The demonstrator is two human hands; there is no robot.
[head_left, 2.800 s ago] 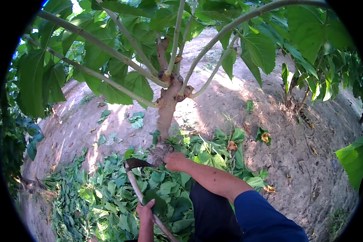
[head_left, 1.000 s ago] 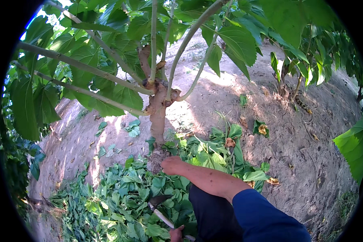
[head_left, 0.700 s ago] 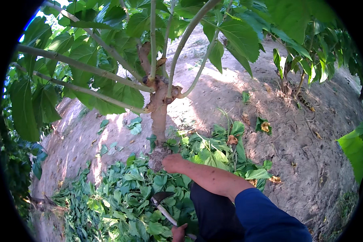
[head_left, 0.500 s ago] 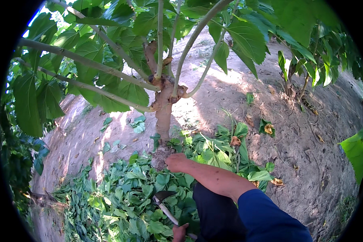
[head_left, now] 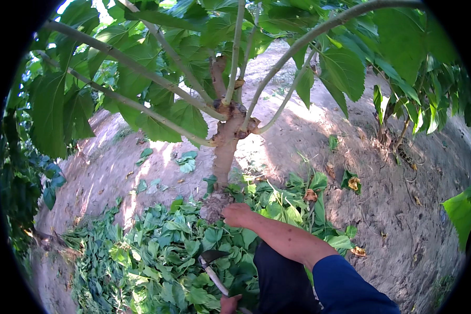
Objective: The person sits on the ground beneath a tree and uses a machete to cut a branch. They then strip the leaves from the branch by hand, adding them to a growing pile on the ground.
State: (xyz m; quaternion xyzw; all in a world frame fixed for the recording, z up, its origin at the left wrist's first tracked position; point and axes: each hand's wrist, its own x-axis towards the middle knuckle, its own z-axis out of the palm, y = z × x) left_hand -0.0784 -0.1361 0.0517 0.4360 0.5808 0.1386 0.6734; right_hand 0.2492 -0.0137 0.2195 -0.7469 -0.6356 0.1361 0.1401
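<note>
A small tree's trunk (head_left: 224, 157) rises ahead of me, its rough, swollen base (head_left: 214, 207) standing among cut greenery. My right hand (head_left: 237, 215) is closed in a fist against the right side of that base; whatever its fingers hold is hidden. Low in the view, my left hand (head_left: 229, 303) grips the pale handle of a sickle (head_left: 214, 278), partly cut off by the lower edge. Its dark curved blade lies just over the leaves, below the trunk. A thick heap of green leaves (head_left: 167, 246) surrounds the base, mostly to the left.
Long leafy branches (head_left: 141, 73) spread from the trunk's top over the upper view. Another leafy plant (head_left: 384, 123) grows at the far right, and a single leaf (head_left: 463, 212) hangs at the right edge. Dry, cracked soil (head_left: 387, 220) slopes around. My dark-trousered knee (head_left: 280, 277) is below my right arm.
The view has shifted slightly, so the tree sits a little further right and lower. My right hand stays at the trunk's base, and the left still holds the sickle.
</note>
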